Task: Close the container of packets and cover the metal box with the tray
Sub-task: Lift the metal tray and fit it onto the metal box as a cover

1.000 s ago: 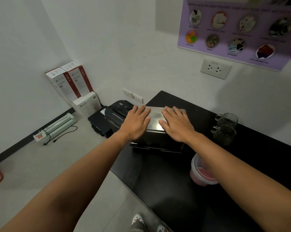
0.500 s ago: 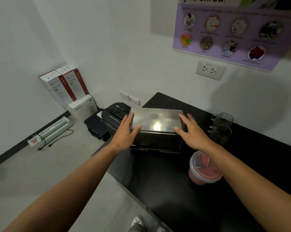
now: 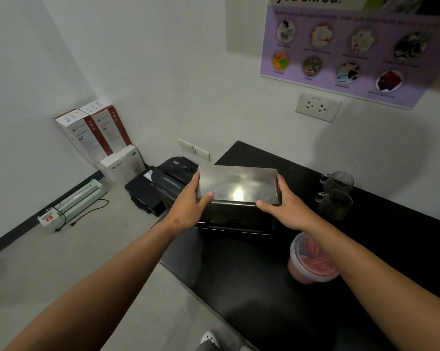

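A shiny metal tray [image 3: 237, 184] lies flat on top of the dark metal box [image 3: 235, 219], which stands near the left end of the black counter [image 3: 251, 287]. My left hand [image 3: 188, 205] grips the tray's left end, thumb on its top near the front corner. My right hand [image 3: 288, 206] grips the tray's right end the same way. A clear round container of pink packets [image 3: 311, 260] stands on the counter to the right front of the box, with its lid on; my right forearm passes just over it.
Two glass mugs [image 3: 336, 193] stand on the counter right of the box. On the floor to the left are a black paper shredder [image 3: 173, 178], white and red cartons [image 3: 97, 130] and a white laminator [image 3: 73, 201]. The wall holds a socket [image 3: 317, 107] and a purple poster [image 3: 353, 46].
My hands slid from lying flat on top of the tray out to its two ends. The tray's shiny top now shows fully.
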`<state>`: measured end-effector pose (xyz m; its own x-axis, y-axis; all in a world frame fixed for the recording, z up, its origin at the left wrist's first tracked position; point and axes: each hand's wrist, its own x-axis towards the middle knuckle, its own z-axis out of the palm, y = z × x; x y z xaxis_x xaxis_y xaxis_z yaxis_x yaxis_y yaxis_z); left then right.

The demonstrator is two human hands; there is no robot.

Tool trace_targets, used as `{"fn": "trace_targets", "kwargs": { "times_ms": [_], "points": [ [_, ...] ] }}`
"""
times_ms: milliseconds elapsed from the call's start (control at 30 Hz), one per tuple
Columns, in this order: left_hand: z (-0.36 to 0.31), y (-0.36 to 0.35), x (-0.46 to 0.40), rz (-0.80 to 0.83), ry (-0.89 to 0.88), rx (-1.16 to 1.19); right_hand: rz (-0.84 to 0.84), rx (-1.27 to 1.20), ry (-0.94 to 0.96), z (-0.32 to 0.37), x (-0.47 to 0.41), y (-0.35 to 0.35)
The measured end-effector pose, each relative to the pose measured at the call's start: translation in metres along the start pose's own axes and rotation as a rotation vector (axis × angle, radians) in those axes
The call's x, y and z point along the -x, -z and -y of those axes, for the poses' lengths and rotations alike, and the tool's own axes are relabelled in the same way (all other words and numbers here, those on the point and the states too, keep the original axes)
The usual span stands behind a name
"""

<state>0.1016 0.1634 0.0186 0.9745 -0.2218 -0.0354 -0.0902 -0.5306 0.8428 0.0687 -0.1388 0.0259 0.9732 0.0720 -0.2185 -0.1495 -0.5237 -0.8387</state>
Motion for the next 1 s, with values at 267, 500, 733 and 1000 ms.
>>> {"fn": "trace_targets", "kwargs": {
  "times_ms": [267,500,733,1000],
  "points": [
    [-0.005,0.005,-0.018,0.020,-0.038,-0.010,-0.077,-0.045,-0.008,-0.002,-0.010,-0.006],
    [-0.007,0.008,-0.053,0.061,-0.033,-0.027,-0.140,-0.071,-0.041,-0.003,-0.025,-0.003],
    [-0.008,0.007,-0.099,0.101,-0.033,-0.012,-0.181,-0.094,-0.083,-0.004,-0.049,0.005],
    [-0.010,0.005,-0.158,0.125,-0.060,-0.018,-0.224,-0.164,-0.158,-0.004,-0.087,0.019]
  ]
}}
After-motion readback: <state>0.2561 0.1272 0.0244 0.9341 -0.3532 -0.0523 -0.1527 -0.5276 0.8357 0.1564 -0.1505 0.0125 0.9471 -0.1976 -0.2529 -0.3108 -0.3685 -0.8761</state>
